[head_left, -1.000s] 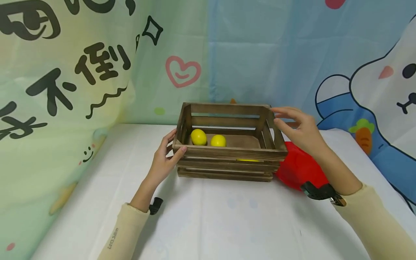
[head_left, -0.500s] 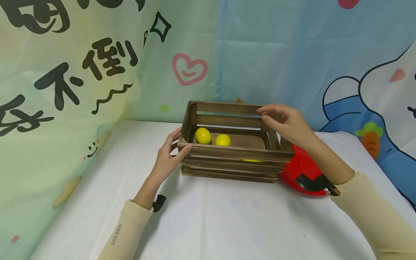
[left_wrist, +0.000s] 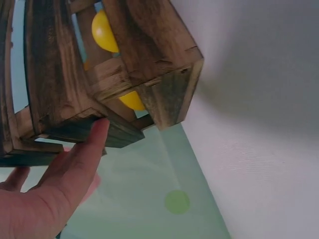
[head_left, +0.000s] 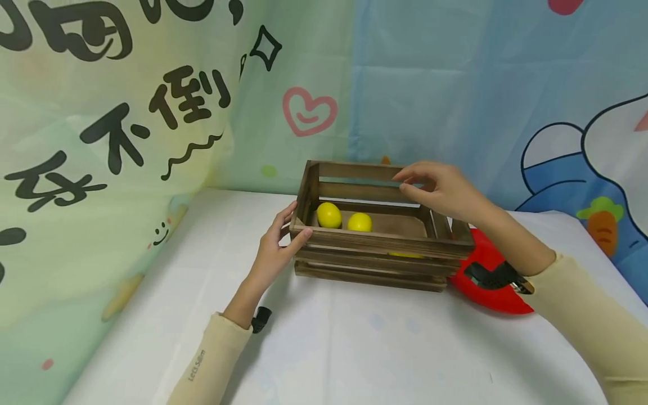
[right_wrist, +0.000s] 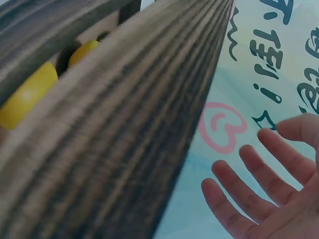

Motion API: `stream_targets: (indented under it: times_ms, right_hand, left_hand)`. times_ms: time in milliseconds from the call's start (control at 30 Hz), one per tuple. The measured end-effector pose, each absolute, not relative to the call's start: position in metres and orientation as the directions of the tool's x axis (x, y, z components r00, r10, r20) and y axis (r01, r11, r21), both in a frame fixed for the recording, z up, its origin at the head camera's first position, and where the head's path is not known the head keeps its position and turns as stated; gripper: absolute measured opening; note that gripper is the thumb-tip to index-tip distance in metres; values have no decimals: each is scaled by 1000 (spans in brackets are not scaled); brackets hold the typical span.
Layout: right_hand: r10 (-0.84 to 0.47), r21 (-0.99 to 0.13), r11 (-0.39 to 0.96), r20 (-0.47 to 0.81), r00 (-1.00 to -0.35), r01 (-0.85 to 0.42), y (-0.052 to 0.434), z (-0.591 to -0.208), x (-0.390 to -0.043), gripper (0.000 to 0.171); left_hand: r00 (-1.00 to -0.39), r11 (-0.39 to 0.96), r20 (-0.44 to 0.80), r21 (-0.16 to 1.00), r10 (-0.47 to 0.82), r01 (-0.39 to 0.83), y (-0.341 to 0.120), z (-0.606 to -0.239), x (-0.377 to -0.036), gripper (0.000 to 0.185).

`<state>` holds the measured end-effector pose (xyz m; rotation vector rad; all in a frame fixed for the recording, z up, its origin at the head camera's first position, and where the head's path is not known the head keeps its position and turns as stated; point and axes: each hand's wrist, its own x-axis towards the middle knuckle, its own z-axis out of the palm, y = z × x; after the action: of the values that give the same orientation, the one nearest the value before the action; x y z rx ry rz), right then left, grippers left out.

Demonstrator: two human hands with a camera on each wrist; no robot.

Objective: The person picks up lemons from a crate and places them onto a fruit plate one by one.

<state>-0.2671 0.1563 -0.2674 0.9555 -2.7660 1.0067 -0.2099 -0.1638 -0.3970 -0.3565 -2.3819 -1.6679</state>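
White-clothed table [head_left: 354, 349], cartoon-print fabric backdrop [head_left: 152, 112] hanging behind. Dark slatted wooden crate [head_left: 379, 259] is sitting mid-table, holding two round yellow lemons [head_left: 329, 215] at its left end. Left hand [head_left: 275, 247] is gripping the crate's near-left corner, thumb on the top rail. Right hand [head_left: 437, 188] is hovering over the far-right rim, fingers loosely spread, holding nothing. Red plastic plate [head_left: 498, 295] is lying just beside the crate's right end.
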Motion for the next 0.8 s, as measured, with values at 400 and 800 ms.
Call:
stream_targets:
  times_ms: [400,800]
  right_hand:
    - [-615,-567,606,111,-781,-558,137,-258,-288,28]
    - [-726,-553,558,36,-686,-619,116,-247,-316,33]
  left_hand:
    - [-940,329,334,883,64,336,-164,-400,-214,64]
    - [-933,323,353,878,65,354,-167,-404,-217,64]
